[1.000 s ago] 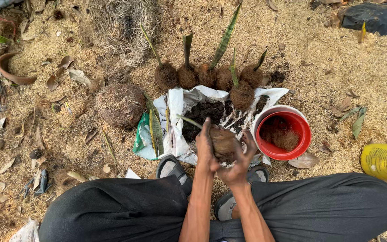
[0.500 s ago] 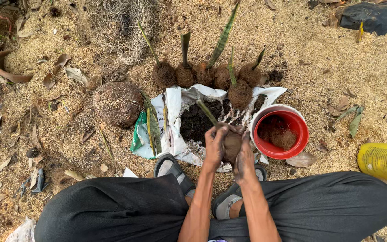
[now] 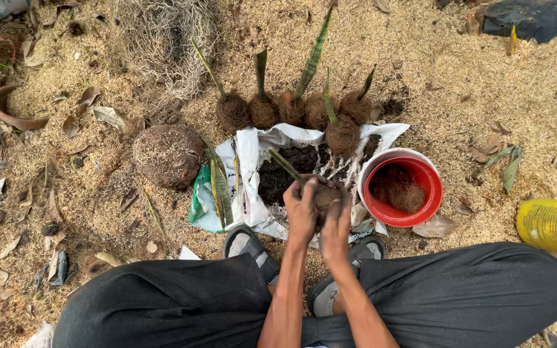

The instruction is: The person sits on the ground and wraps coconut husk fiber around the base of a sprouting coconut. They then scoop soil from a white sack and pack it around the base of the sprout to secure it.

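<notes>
**Fibre ball cupped between both hands over the sack**

We have the fibre-wrapped root ball (image 3: 325,196) pressed between our left hand (image 3: 301,212) and right hand (image 3: 338,222), both closed around it, palms on its sides. It sits just above the near edge of the white sack (image 3: 249,154), whose dark soil (image 3: 285,174) lies just beyond our fingers. A narrow green leaf (image 3: 285,165) juts from the ball over the sack. We judge the ball light, soft and crumbly, with a leaf that would snap easily, so the hold belongs low on the fibre sides. The red bucket (image 3: 400,218) stands just right of the sack.
</notes>
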### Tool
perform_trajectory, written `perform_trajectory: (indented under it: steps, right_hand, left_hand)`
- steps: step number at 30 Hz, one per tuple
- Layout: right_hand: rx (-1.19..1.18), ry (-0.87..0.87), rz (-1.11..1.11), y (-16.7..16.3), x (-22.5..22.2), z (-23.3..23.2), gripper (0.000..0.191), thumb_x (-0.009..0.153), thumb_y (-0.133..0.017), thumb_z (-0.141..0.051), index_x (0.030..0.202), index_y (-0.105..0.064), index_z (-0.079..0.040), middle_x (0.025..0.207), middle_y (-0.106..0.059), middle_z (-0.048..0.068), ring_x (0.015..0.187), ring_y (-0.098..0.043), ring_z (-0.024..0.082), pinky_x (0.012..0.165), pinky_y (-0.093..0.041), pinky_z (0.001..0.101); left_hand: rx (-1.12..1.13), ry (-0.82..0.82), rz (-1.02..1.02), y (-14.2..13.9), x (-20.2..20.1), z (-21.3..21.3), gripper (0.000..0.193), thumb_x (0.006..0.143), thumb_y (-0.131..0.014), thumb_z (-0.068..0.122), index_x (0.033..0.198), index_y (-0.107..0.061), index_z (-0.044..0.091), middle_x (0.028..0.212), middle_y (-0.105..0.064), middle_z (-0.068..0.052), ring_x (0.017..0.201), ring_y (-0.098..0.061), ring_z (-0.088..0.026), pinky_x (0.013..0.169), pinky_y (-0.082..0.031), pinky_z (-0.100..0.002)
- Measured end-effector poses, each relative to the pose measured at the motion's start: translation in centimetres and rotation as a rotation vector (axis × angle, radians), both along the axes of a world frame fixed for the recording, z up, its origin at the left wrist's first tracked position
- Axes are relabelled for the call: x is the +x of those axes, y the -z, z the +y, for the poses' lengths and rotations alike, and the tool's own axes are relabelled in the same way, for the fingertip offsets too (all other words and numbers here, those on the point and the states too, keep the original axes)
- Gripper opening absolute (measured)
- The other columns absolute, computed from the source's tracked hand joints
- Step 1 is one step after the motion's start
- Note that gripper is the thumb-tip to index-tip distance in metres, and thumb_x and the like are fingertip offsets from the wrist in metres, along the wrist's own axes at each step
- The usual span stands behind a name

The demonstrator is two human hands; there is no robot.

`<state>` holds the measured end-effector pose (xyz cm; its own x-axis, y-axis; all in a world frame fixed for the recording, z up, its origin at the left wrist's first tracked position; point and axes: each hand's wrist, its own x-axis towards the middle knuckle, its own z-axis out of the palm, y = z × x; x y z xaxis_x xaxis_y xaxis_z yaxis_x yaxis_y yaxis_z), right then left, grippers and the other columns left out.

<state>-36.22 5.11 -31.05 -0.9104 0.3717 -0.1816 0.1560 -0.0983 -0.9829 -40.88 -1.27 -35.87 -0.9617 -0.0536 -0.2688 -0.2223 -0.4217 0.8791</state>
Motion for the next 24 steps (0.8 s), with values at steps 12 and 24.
perform_trajectory:
  steps: [12, 24]
  right_hand:
    - [-1.187, -0.338, -0.101, 4.3, 1.5, 6.3, 0.047, 0.119, -0.041, -0.039, 0.153, -0.048, -0.008, 0.141, -0.06, 0.014, 0.124, -0.061, 0.028, 0.099, -0.052, 0.0501]
    - [0.604, 0.001, 0.363, 1.0, 1.3, -0.3, 0.072, 0.11, -0.028, -0.06, 0.155, -0.028, -0.005, 0.149, -0.036, 0.024, 0.144, -0.039, 0.039, 0.12, -0.035, 0.0556]
  left_hand:
    - [0.065, 0.414, 0.068, -1.6, -0.4, -1.0, 0.018, 0.094, -0.066, 0.012, 0.097, -0.073, -0.004, 0.102, -0.077, -0.016, 0.088, -0.073, -0.02, 0.088, -0.06, -0.037]
    - [-0.066, -0.216, 0.007, 1.9, -0.7, -1.0, 0.028, 0.092, -0.071, 0.024, 0.091, -0.07, -0.004, 0.083, -0.072, -0.013, 0.07, -0.068, -0.02, 0.071, -0.06, -0.036]
